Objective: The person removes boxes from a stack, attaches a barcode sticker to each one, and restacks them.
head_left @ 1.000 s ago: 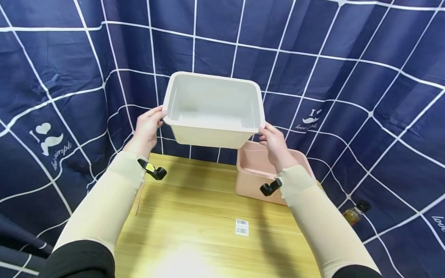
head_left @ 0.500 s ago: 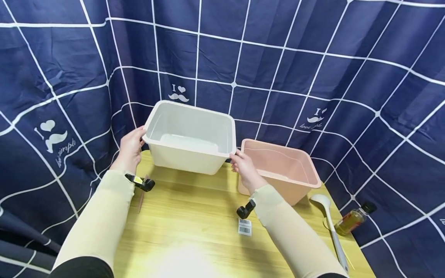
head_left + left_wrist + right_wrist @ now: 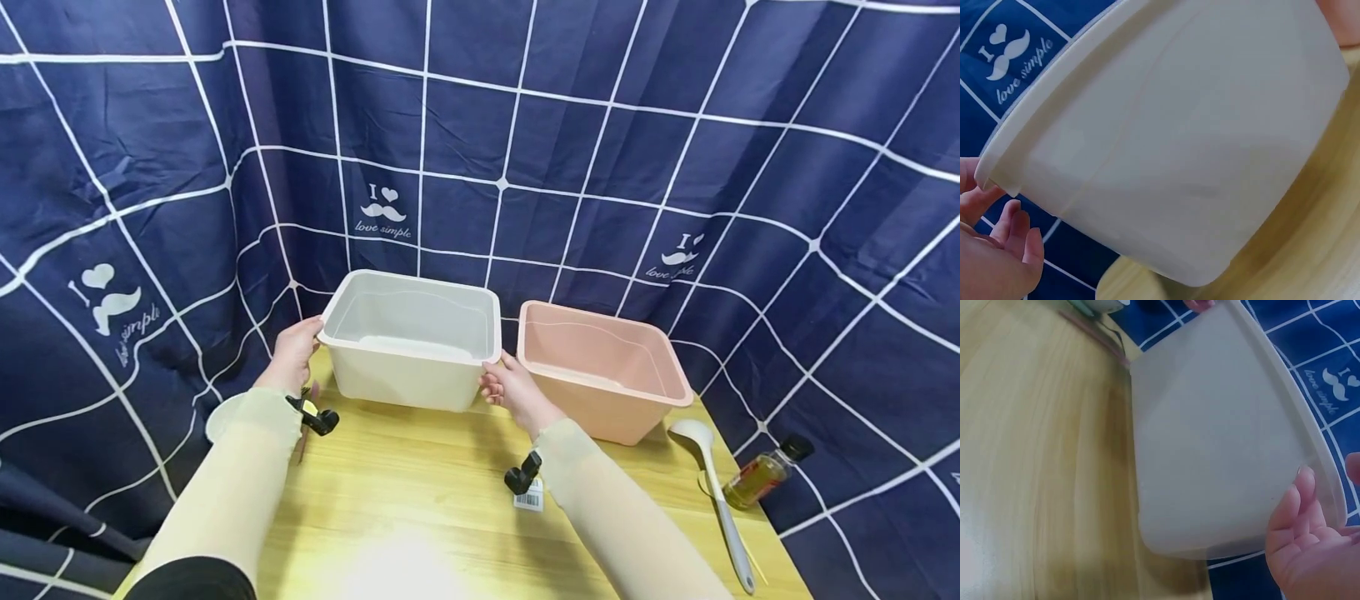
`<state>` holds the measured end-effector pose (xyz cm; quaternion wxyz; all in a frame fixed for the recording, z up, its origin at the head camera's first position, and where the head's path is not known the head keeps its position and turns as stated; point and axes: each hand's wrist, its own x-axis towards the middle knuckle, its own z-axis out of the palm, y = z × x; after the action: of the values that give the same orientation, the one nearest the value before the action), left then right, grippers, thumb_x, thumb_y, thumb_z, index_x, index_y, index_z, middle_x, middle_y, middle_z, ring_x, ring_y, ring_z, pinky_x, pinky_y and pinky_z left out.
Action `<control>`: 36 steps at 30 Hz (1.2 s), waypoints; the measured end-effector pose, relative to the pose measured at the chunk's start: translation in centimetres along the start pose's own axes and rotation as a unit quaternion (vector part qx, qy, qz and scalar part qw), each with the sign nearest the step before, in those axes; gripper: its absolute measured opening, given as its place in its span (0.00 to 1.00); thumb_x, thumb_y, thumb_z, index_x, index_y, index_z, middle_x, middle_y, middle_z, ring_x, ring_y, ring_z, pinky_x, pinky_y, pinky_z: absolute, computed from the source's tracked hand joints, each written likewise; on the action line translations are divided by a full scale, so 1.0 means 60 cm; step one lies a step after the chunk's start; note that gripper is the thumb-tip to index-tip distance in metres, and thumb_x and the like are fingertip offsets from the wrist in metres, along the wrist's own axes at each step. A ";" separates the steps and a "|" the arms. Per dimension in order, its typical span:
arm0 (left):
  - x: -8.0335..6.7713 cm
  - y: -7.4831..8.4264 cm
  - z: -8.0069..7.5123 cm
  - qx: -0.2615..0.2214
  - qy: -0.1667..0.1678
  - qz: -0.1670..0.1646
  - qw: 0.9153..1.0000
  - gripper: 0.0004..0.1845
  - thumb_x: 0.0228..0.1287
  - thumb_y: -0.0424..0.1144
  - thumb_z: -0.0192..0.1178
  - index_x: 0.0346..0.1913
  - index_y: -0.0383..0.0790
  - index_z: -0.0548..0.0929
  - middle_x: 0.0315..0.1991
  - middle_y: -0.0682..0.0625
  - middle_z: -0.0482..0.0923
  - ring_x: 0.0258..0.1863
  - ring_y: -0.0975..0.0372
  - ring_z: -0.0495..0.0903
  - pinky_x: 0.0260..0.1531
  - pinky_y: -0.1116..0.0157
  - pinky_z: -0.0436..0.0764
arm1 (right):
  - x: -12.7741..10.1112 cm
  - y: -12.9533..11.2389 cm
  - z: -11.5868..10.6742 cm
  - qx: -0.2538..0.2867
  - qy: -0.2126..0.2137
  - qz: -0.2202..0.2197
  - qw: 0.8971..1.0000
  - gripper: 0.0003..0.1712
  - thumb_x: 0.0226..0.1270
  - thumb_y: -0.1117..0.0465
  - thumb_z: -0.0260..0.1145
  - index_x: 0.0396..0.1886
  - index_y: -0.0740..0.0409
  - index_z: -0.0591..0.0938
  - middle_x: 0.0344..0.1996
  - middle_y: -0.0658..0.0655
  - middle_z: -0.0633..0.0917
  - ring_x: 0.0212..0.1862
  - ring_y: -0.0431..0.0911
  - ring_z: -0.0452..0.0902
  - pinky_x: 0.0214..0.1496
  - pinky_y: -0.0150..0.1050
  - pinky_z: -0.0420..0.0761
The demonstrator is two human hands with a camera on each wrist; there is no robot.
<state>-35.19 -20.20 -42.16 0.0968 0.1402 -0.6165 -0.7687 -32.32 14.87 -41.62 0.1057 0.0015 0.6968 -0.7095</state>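
Observation:
A white plastic storage bin (image 3: 405, 375) stands at the back of the wooden table, its open top facing up and tilted toward me in the head view. At its left front corner, my left hand (image 3: 294, 350) pinches the rim. My right hand (image 3: 517, 390) holds the right front corner of the same rim, fingers curled beneath the lip. The left wrist view shows the bin's outer wall (image 3: 1197, 137) with fingers at the rim's corner. From the right wrist, the wall (image 3: 1210, 444) appears close over the tabletop. A pink bin (image 3: 600, 392) stands just right of the white one.
On the right lie a ladle (image 3: 708, 467) with a grey handle and an oil bottle (image 3: 765, 477) with a black cap. A barcode label (image 3: 529, 500) is stuck on the table (image 3: 420, 475). A blue curtain (image 3: 465, 125) with white lines hangs behind and on both sides.
Both hands have brought the white bin down and leftward, from high before the curtain to the back of the table beside the pink bin. The pink bin, ladle and bottle have come into fuller view.

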 end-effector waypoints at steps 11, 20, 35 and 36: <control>0.007 -0.027 0.005 0.004 -0.012 -0.035 0.999 0.24 0.77 0.38 0.47 0.71 0.32 0.67 0.66 0.43 0.69 0.57 0.55 0.66 0.66 0.57 0.57 | 0.010 0.029 -0.014 -0.015 0.005 0.021 1.000 0.31 0.75 0.61 0.57 0.75 0.53 0.62 0.29 0.58 0.82 0.23 0.40 0.74 0.27 0.31 0.74; 0.008 -0.036 0.012 0.006 0.022 -0.002 1.000 0.22 0.75 0.34 0.49 0.67 0.28 0.70 0.61 0.42 0.72 0.55 0.59 0.68 0.59 0.64 0.63 | 0.013 0.037 -0.021 -0.048 0.004 0.003 0.999 0.38 0.74 0.61 0.59 0.78 0.52 0.55 0.30 0.62 0.83 0.22 0.42 0.76 0.27 0.33 0.76; -0.074 0.047 0.125 0.007 -0.011 0.271 0.962 0.15 0.63 0.27 0.62 0.52 0.27 0.83 0.43 0.50 0.80 0.37 0.66 0.78 0.37 0.72 0.73 | -0.081 0.019 -0.094 -0.159 -0.020 -0.121 0.980 0.17 0.73 0.71 0.56 0.57 0.75 0.73 0.35 0.66 0.79 0.29 0.45 0.75 0.31 0.32 0.78; -0.085 0.048 0.136 -0.005 -0.053 0.276 0.960 0.14 0.63 0.26 0.62 0.52 0.25 0.82 0.40 0.52 0.81 0.33 0.67 0.79 0.34 0.71 0.74 | -0.086 0.022 -0.104 -0.169 -0.028 -0.112 0.979 0.16 0.73 0.70 0.56 0.57 0.75 0.73 0.36 0.67 0.79 0.29 0.46 0.75 0.31 0.33 0.78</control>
<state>-33.19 -11.65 -37.21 0.2730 -0.0771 -0.6315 -0.7216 -28.01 21.77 -42.32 0.0437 -0.1141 0.7992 -0.5886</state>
